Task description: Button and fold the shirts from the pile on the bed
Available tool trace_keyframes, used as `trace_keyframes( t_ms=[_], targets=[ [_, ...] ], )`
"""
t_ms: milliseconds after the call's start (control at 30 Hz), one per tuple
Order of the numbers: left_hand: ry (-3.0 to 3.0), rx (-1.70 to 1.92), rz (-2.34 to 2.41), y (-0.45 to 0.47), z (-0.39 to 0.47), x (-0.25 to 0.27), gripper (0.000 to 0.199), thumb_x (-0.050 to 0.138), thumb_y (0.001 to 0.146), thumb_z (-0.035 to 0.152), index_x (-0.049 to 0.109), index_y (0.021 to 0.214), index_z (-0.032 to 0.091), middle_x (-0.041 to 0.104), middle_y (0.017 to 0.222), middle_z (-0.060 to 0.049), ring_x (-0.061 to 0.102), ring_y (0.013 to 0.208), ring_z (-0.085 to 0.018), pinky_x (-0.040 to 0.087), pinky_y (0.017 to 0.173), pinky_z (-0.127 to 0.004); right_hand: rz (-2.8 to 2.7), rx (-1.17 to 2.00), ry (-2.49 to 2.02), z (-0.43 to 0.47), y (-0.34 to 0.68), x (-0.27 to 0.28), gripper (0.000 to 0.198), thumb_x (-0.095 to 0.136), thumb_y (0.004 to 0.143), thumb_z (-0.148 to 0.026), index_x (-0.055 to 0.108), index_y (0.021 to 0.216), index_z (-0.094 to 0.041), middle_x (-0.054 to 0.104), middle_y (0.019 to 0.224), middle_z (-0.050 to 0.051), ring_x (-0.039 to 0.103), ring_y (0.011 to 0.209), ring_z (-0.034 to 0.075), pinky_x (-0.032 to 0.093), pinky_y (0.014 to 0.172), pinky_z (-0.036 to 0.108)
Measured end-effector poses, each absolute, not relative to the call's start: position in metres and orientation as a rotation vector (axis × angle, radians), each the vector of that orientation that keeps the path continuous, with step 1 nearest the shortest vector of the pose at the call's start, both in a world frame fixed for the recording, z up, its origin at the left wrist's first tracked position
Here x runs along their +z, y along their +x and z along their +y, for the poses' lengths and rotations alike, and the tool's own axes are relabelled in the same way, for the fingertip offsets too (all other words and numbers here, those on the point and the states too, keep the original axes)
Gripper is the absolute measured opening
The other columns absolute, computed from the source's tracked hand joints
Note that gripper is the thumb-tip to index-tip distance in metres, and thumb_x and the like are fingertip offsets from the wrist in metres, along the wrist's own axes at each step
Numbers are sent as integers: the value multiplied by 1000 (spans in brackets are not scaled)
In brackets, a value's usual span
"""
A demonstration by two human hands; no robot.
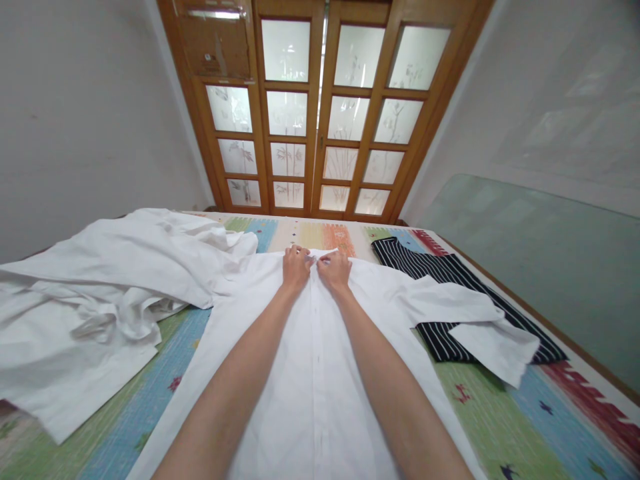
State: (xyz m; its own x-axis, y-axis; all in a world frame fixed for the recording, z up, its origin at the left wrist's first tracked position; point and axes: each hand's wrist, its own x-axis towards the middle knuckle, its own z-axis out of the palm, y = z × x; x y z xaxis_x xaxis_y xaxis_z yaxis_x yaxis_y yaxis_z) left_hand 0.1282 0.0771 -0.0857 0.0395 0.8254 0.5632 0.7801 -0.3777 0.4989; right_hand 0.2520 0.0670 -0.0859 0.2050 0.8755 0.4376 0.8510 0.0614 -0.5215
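A white button-up shirt [280, 393] lies spread out in front of me, its button strip running down the middle and its collar at the far end. My left hand [297, 267] grips the left side of the collar with bent fingers. Across the strip, my right hand [335, 268] pinches the collar's right side. A small gap separates the two hands. One white sleeve stretches to the right, over a folded black-and-white striped garment [445, 267]. The fingertips are partly hidden by the cloth and the hands themselves.
More white garments [115, 267] lie crumpled on the left, against the shirt's left sleeve. Underneath is a colourful patterned bed cover [500, 420]. A pale green board [540, 260] stands along the right side. Wooden doors with glass panes [310, 113] close off the far end.
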Motion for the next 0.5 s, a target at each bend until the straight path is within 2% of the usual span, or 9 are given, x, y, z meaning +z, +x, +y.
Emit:
trace_keyframes(
  t_ms=[100, 233, 333, 500],
  targets=[
    [2227, 1112, 1742, 129, 78, -87, 12, 61, 85, 20, 70, 92, 22, 65, 100, -10, 52, 106, -29, 42, 92, -41, -1705, 23, -1803, 65, 249, -83, 20, 58, 84, -29, 74, 91, -19, 68, 107, 11, 51, 111, 29, 34, 95, 43],
    [2254, 1050, 1744, 130, 78, -87, 21, 55, 85, 15, 74, 92, 22, 69, 100, -11, 54, 105, -29, 41, 92, -42, -1848, -75, -1766, 64, 249, -83, 26, 53, 88, -25, 73, 104, -20, 68, 112, 12, 50, 110, 28, 32, 96, 43],
    [2299, 1050, 1725, 129, 77, -85, 25, 53, 83, 12, 75, 91, 22, 70, 100, -11, 56, 104, -29, 41, 93, -43, -1949, -150, -1719, 64, 249, -82, 26, 50, 91, -23, 74, 101, -21, 69, 108, 10, 51, 105, 26, 32, 95, 41],
    [2306, 1129, 1694, 128, 77, -85, 25, 52, 85, 15, 76, 91, 20, 69, 96, -11, 56, 101, -28, 43, 94, -41, -1950, -128, -1795, 62, 245, -80, 28, 49, 95, -29, 75, 97, -22, 68, 112, 10, 50, 105, 29, 34, 89, 42]
  ],
)
